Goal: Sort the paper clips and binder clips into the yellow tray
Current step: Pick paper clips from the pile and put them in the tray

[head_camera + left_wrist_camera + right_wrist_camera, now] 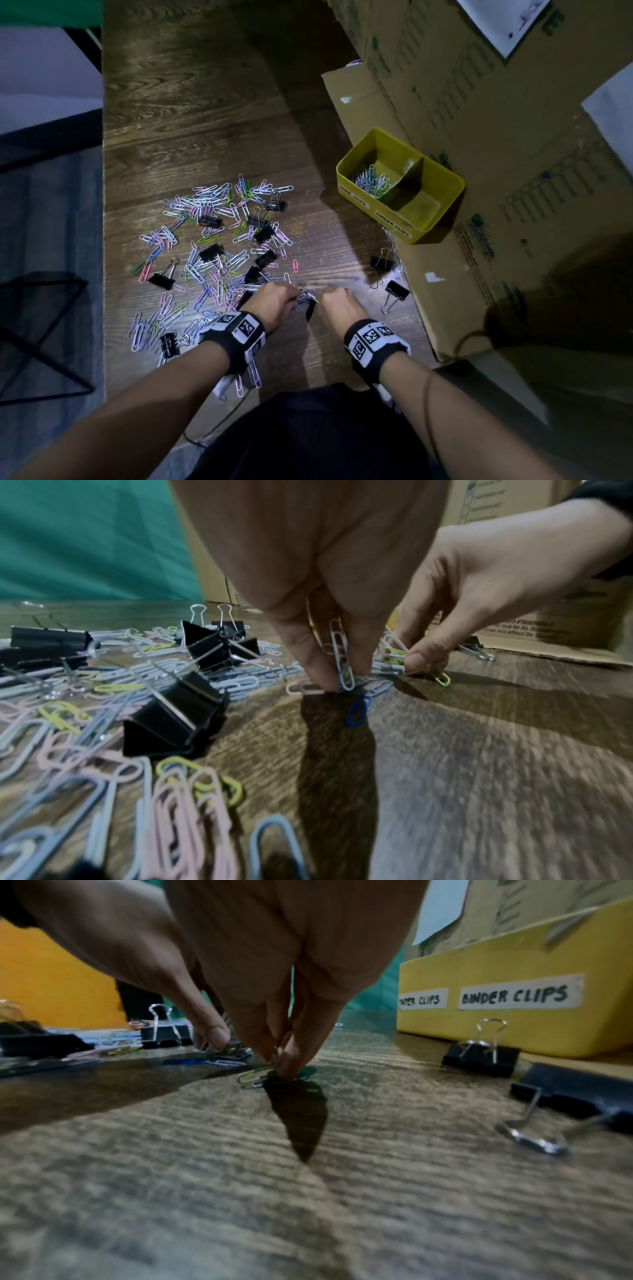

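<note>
While both wrists hang low over the wooden surface, I see my left hand and right hand nearly meeting at about 6 o'clock of the scattered pile. The left hand's fingers are curled down, pinching a small bunch of paper clips that stands almost upright between thumb and fingertips, with the tips touching the wood. The right hand is likewise curled, pinching a few pale and yellow-green clips against the surface; from its own wrist view a single wire clip pokes out beneath the fingertips.

Loose paper clips in white, pink, lilac, blue and green spread from 9 to 12 o'clock of the hands, with black binder clips mixed among them. Two more binder clips lie apart at 2 o'clock of the right hand, near the cardboard boxes.

The yellow tray sits at 1 o'clock, against the boxes. Its front wall carries two handwritten labels, PAPER CLIPS and BINDER CLIPS. The compartment behind the PAPER CLIPS label holds a heap of clips; the other compartment shows only bare yellow floor from the head view. A dark wire rack stands off the surface at 9 o'clock.
</note>
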{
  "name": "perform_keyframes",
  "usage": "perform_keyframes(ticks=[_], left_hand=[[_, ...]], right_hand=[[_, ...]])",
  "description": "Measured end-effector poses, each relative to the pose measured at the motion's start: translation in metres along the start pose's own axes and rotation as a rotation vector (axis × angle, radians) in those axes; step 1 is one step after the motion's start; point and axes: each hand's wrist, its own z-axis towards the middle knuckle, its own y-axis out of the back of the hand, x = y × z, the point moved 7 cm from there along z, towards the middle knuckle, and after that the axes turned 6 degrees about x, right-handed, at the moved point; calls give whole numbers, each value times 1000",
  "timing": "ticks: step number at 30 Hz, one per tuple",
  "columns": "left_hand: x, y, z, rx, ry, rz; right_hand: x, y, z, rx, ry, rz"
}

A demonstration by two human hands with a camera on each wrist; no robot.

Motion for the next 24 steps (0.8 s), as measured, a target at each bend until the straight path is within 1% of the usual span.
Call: perform_keyframes(ticks=[3,5,7,10,12,15,17,20,22,24], left_hand=[[-3,9,0,-71,-31,-68],[-3,16,0,-98,-18,-124],[4,21,0,-108,47,-208],[20,21,2,-25,226,-382],[28,22,3,16,314,-502],[34,27,5,38,375,-762],[34,35,6,26,406,-947],[21,57,21,42,382,-1084],[6,78,41,38,318,-1144],[-5,100,70,0,245,-1192]], right_hand=[[-10,8,-2,-48,-18,101],[-16,16,-3,-87,-20,171],[-23,20,-3,-113,-27,252],[-33,23,-4,-125,-63,383],[-42,28,-5,-166,-92,476],[-49,36,-6,-212,-120,592],[-53,43,-6,-275,-127,706],[-58,61,-12,-378,-120,842],[-63,77,-18,-462,-103,959],[-69,93,-25,-525,-97,1054]])
